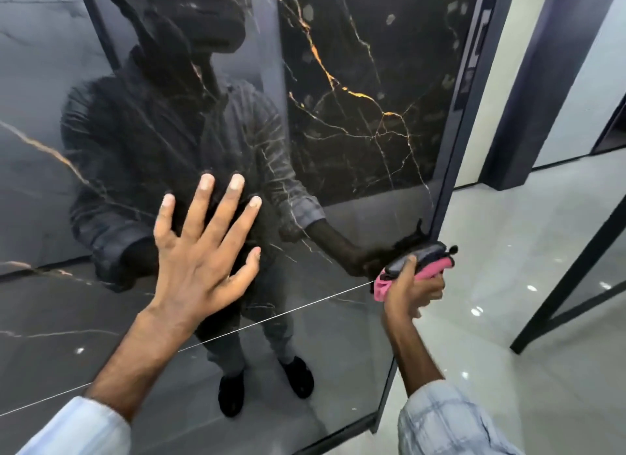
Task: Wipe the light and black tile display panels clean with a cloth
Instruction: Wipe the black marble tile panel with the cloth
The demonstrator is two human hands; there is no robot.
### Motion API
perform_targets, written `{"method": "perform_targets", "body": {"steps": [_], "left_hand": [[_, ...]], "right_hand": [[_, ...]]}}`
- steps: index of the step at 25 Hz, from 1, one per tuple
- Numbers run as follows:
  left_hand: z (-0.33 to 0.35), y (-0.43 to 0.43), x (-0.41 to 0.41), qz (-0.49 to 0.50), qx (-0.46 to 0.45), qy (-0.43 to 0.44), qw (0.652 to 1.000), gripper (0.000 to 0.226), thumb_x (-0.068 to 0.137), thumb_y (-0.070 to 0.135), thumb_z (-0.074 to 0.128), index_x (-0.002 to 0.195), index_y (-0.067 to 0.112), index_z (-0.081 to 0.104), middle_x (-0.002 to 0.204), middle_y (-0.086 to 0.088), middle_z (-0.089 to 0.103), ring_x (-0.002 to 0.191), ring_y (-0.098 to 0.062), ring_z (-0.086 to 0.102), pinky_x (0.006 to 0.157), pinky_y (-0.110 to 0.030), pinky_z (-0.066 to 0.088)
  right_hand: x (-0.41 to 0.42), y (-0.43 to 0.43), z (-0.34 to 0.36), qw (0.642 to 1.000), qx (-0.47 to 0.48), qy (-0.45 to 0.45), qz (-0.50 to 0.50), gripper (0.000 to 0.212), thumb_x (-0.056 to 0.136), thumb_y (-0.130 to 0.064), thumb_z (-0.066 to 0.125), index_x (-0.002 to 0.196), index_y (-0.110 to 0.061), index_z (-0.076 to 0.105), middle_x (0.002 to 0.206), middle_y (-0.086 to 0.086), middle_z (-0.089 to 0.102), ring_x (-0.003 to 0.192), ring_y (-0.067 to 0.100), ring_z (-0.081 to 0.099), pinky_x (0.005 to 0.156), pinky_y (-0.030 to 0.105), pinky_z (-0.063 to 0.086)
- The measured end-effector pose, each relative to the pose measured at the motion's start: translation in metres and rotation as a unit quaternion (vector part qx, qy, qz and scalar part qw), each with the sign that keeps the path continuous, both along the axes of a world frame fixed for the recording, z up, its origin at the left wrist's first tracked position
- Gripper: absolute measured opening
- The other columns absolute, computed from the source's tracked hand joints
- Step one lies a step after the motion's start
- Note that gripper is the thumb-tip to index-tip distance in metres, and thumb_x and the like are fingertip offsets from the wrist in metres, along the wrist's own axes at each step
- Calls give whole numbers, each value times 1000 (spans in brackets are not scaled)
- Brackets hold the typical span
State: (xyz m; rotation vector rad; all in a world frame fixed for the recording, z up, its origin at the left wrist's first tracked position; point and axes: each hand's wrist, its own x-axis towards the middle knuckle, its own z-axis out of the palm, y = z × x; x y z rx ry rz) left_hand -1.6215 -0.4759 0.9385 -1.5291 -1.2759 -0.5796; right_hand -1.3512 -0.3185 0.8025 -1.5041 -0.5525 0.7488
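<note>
A glossy black tile panel (355, 122) with gold and white veins fills most of the view and mirrors a person. My left hand (203, 248) lies flat on the panel with its fingers spread. My right hand (411, 288) grips a bunched pink and dark grey cloth (420, 265) against the panel's right edge, low down. A thin white seam line runs slantwise across the panel below both hands.
The panel's dark metal frame (450, 170) runs down its right side. To the right lie a shiny light floor (508, 251), a dark column (528, 92) and a slanted black bar (572, 278). A grey panel (37, 48) stands at far left.
</note>
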Motion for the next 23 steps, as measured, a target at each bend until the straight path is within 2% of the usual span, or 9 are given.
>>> {"method": "perform_targets", "body": {"steps": [3, 6, 8, 10, 12, 15, 16, 19, 23], "left_hand": [[-2, 2, 1, -4, 12, -2, 1000, 69, 97, 42, 60, 159, 17, 43, 169, -10, 32, 159, -34, 19, 124, -58, 7], [-2, 3, 2, -25, 5, -8, 1000, 64, 99, 40, 59, 157, 17, 47, 169, -8, 33, 159, -35, 20, 123, -59, 9], [1, 2, 3, -27, 6, -14, 1000, 61, 99, 39, 60, 155, 17, 50, 169, -6, 33, 159, -34, 21, 122, -60, 11], [4, -3, 5, -57, -8, -29, 998, 58, 99, 36, 61, 153, 17, 52, 169, -8, 31, 159, -34, 21, 122, -59, 9], [7, -14, 0, -83, -14, -47, 995, 56, 100, 35, 62, 152, 17, 53, 171, -8, 27, 159, -31, 20, 123, -56, 3], [9, -34, -23, -18, 32, -77, 996, 59, 101, 41, 58, 155, 21, 48, 175, -3, 11, 161, -24, 7, 122, -51, -6], [8, -36, -29, 2, 37, -84, 996, 61, 101, 42, 57, 157, 20, 45, 175, -3, 8, 162, -24, 3, 122, -51, -6], [4, -30, -37, 24, 45, -64, 997, 65, 100, 40, 55, 158, 15, 42, 173, -7, 22, 162, -30, 3, 121, -57, 1], [-1, -19, -35, 18, 81, -57, 995, 69, 96, 40, 56, 158, 14, 42, 170, -6, 30, 161, -34, 7, 123, -60, 2]], "right_hand": [[-29, -17, 24, 999, -31, 9, -12, 66, 95, -47, 59, 143, -5, 41, 146, 21, 40, 137, 43, 40, 108, 62, 35], [-71, -48, 83, 964, 199, -176, -20, 57, 87, -43, 61, 131, -12, 42, 140, 24, 45, 132, 32, 38, 101, 55, 38], [-89, -63, 104, 832, 374, -408, 33, 64, 76, -41, 67, 129, -15, 41, 136, 19, 44, 126, 31, 41, 94, 45, 32], [-80, -54, 116, 708, 457, -532, 82, 73, 68, -45, 73, 131, -20, 44, 136, 10, 40, 123, 29, 44, 93, 44, 30], [-66, -41, 100, 748, 436, -494, 77, 70, 66, -48, 73, 127, -21, 49, 136, 6, 42, 125, 28, 46, 98, 46, 35], [-64, -40, 27, 962, 192, -195, 26, 75, 83, -64, 62, 137, -17, 42, 147, 17, 38, 138, 33, 40, 111, 60, 32], [-72, -46, 5, 995, 76, -69, 17, 83, 87, -69, 53, 145, -13, 36, 151, 19, 34, 142, 35, 36, 115, 62, 27], [-103, -68, 8, 995, -75, 66, 16, 87, 89, -69, 37, 145, -3, 34, 152, 18, 31, 141, 38, 36, 112, 59, 28], [-140, -95, 69, 975, 167, -147, 21, 66, 85, -59, 50, 131, -12, 38, 145, 20, 37, 134, 36, 38, 104, 56, 33]]}}
